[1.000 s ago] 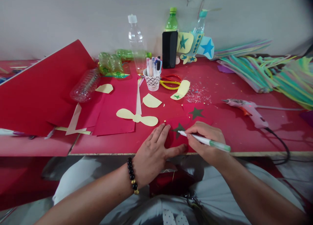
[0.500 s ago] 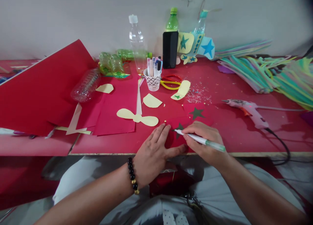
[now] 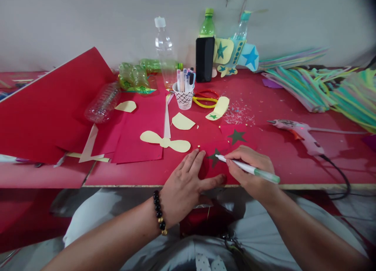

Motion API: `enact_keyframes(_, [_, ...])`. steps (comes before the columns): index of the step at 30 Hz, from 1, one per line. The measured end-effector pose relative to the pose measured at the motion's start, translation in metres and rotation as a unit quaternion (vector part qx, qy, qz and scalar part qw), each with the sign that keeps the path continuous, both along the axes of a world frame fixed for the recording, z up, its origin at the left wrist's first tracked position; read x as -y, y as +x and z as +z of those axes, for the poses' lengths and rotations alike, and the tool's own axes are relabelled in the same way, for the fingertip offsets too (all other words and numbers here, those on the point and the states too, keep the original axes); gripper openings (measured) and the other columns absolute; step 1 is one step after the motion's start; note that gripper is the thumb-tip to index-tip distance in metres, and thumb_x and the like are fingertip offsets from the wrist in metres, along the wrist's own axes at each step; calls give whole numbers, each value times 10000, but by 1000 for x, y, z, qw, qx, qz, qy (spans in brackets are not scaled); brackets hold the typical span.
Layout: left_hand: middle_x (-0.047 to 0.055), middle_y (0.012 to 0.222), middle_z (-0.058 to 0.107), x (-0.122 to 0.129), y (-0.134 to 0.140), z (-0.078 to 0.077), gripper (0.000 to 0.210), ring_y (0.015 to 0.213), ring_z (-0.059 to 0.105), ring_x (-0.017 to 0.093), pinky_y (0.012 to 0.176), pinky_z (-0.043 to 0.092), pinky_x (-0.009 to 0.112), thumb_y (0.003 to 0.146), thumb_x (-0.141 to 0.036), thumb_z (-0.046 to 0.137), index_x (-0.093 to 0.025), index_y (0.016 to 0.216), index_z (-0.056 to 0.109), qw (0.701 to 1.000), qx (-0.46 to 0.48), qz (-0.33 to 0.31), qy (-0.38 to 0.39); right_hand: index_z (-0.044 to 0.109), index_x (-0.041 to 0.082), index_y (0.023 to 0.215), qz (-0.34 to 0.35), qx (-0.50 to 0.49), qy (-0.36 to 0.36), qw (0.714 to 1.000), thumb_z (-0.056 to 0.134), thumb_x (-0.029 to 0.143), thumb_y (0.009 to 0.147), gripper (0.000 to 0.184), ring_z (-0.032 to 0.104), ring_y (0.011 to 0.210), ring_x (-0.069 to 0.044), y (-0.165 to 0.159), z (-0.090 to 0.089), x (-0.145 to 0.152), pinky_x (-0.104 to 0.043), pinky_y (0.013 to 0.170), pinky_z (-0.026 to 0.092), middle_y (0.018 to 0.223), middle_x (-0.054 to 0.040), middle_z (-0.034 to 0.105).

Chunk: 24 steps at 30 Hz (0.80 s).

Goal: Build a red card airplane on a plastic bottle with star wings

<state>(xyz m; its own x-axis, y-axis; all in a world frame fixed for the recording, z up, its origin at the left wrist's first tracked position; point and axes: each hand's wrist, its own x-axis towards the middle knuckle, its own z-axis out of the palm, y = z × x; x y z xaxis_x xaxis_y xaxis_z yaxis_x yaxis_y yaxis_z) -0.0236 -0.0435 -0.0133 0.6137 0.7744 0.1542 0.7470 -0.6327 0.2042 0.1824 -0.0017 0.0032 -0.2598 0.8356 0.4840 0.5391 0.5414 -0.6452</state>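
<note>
By bare edge (image 3: 302, 186), right hand (image 3: 255, 159) gripping marker (image 3: 249, 169)

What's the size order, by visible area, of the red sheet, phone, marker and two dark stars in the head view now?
Red sheet
Phone
Marker
Farther star and nearer star: unranked; they look alike, nearer one partly covered

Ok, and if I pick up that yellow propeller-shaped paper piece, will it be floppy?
Probably a bit: the yellow propeller-shaped paper cutout looks thin, so it may bend, most likely where it narrows beside its round middle. It should feel very light, being just a small flat piece. Since it lies flat, a push would likely slide it, not roll it.
</note>
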Motion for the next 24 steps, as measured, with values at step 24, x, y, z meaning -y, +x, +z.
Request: enact_keyframes(24, [110,1557,145,1,0,-3,832,1422,225,400,1082,373,536,650,-555,778,-453,1388,410,1000,0,2,8,671,171,815,47,2,-14,999,634,107,800,75,596,665,-118,-6,-2,0,-248,633,478,731,-14,675])
